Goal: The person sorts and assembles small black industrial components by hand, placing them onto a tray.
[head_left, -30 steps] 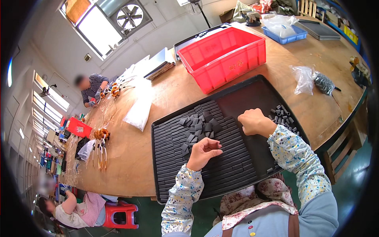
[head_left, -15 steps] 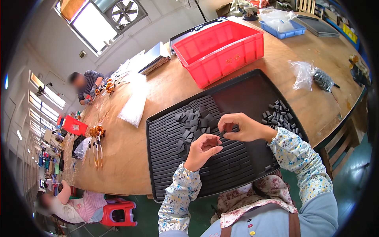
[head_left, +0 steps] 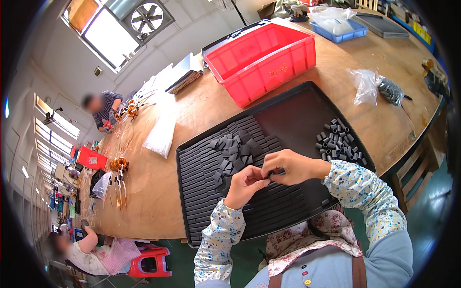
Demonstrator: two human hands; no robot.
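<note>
Head view: white-walled room with a wall fan (head_left: 147, 18) and bright windows; a co-worker (head_left: 106, 105) sits across to your left. Worktop (head_left: 149, 192) is bare wood, looks flat, scuffed. On it, right in front of you: black tray (head_left: 288, 110), red crate (head_left: 276, 72) just beyond. Your hands are over the tray: right hand (head_left: 297, 167) pinches a small dark piece (head_left: 274, 172), thumb to fingers; left hand (head_left: 244, 186) meets it, thumb and fingertips nearly together, can't tell if it grips too. Tray's left side carries rows of dark strips (head_left: 206, 182), loose flat pieces (head_left: 233, 153) heaped on top; short tubes (head_left: 340, 144) lie at the right. Piece should be light, probably soft and springy, not fragile, maybe a bit slick. Best hold: its sides, fingertips only.
</note>
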